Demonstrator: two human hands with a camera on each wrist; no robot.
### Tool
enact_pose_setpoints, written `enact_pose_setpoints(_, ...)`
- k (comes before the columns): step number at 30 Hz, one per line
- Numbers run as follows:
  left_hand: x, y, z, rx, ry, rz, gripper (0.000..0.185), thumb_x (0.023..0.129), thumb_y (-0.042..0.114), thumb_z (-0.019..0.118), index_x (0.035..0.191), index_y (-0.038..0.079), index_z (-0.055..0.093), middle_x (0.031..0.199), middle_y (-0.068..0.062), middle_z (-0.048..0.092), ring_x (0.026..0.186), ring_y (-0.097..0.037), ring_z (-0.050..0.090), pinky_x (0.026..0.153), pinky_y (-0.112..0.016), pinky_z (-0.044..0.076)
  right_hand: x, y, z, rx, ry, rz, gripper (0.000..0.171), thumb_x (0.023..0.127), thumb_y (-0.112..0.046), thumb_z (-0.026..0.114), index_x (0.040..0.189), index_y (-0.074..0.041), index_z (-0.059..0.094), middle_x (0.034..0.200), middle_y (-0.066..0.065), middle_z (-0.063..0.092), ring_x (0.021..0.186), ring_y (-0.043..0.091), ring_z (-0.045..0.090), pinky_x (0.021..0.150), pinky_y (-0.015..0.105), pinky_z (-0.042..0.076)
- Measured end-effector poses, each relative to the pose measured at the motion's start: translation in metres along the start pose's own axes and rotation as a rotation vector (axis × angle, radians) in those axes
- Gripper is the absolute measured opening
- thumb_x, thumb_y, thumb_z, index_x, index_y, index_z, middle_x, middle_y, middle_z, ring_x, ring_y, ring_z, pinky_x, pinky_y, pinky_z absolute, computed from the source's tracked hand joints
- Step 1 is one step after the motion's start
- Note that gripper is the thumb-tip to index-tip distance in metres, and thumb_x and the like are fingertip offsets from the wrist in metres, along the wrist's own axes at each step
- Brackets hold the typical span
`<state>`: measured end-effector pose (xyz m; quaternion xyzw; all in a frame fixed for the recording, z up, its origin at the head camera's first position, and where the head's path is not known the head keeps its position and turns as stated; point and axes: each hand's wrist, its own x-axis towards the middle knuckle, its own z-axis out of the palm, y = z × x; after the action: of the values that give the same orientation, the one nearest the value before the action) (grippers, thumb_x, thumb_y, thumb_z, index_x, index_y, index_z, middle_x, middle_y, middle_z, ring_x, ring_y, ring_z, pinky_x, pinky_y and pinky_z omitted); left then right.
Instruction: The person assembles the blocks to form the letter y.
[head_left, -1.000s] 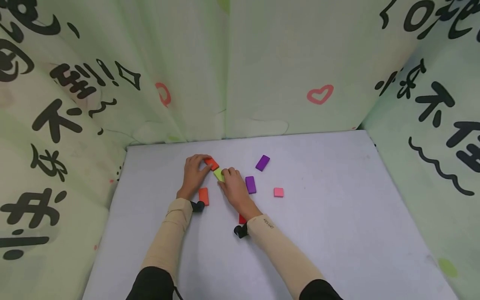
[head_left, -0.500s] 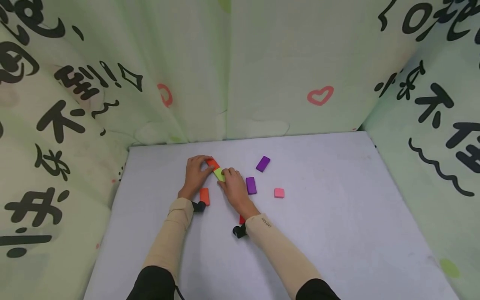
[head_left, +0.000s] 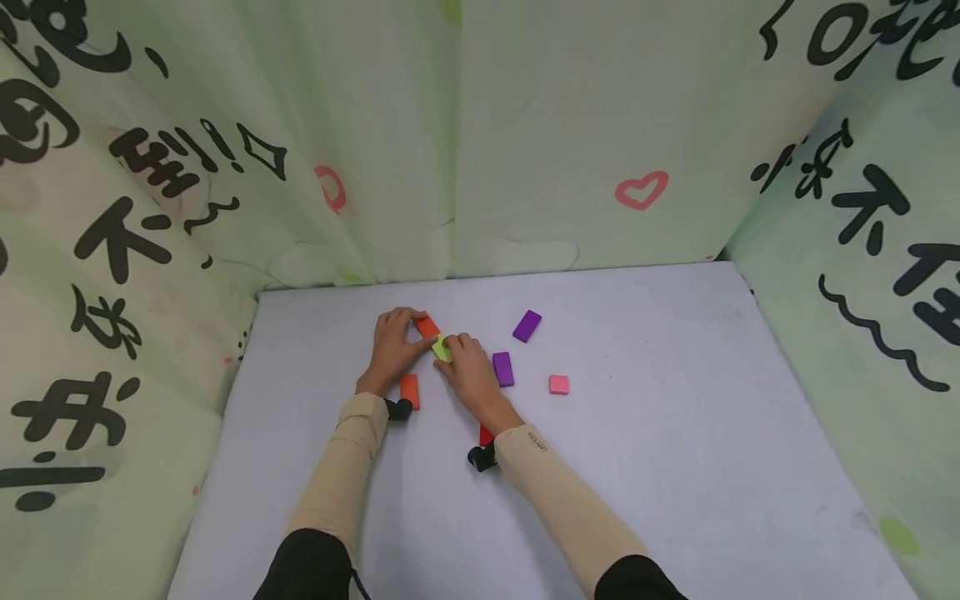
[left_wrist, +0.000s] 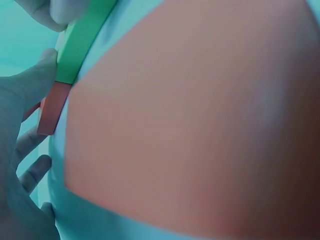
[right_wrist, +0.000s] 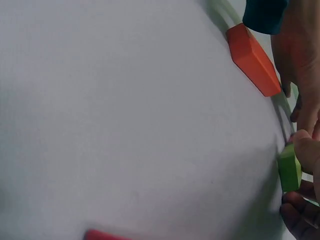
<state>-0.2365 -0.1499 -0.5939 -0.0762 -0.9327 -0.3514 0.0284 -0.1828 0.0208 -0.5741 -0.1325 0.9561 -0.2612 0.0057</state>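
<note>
An orange block (head_left: pixel 427 324) and a yellow-green block (head_left: pixel 441 349) lie end to end on the white table, touching in the left wrist view. My left hand (head_left: pixel 390 348) holds the orange one, index finger at its far end. Its thumb lies by the join, against the green block (left_wrist: pixel 80 47). From the right, my right hand (head_left: pixel 474 379) pinches the green block, and its fingers hide part of it. Just right of this hand is a purple block (head_left: pixel 502 369). Another orange block (head_left: pixel 409 392) lies near my left wrist.
A second purple block (head_left: pixel 527 326) lies farther back, and a small pink block (head_left: pixel 558 384) sits to the right. Partly under my right wrist is a red block (head_left: pixel 485 435). Printed curtains (head_left: pixel 540 167) enclose the table's (head_left: pixel 675 417) back and sides.
My left thumb has slid rightward along the orange block to the join with the green block. The right hand keeps its hold, and the other blocks stay in place.
</note>
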Motion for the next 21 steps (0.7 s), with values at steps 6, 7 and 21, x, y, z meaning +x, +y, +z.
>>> enact_pose_setpoints(6,0.001,0.000,0.002,0.008,-0.008,-0.001,0.045,0.085,0.033,0.076,0.122,0.012,0.060,0.131,-0.009,0.058,0.130,-0.032,0.039,0.113,-0.050,0.029,-0.003,0.009,-0.010,0.069,-0.082,-0.014,0.041,0.096,-0.031,0.063,0.131,-0.009,0.057,0.128,0.008,0.059,0.114,0.021,0.058,0.100,0.033,0.052)
enact_pose_setpoints(7,0.001,0.000,0.002,0.011,-0.015,-0.004,0.045,0.086,0.033,0.076,0.122,0.012,0.060,0.131,-0.009,0.058,0.131,-0.032,0.039,0.113,-0.050,0.030,-0.004,0.010,-0.013,0.095,-0.093,-0.018,0.041,0.096,-0.030,0.064,0.131,-0.009,0.057,0.129,0.008,0.059,0.115,0.021,0.058,0.101,0.034,0.051)
enact_pose_setpoints(21,0.001,0.004,-0.003,0.024,-0.066,-0.057,0.046,0.088,0.037,0.073,0.127,0.017,0.058,0.137,-0.004,0.054,0.137,-0.029,0.035,0.117,-0.048,0.028,-0.033,0.045,-0.049,0.248,-0.036,-0.095,0.037,0.096,-0.024,0.064,0.132,-0.017,0.058,0.136,0.001,0.059,0.128,0.022,0.051,0.109,0.042,0.044)
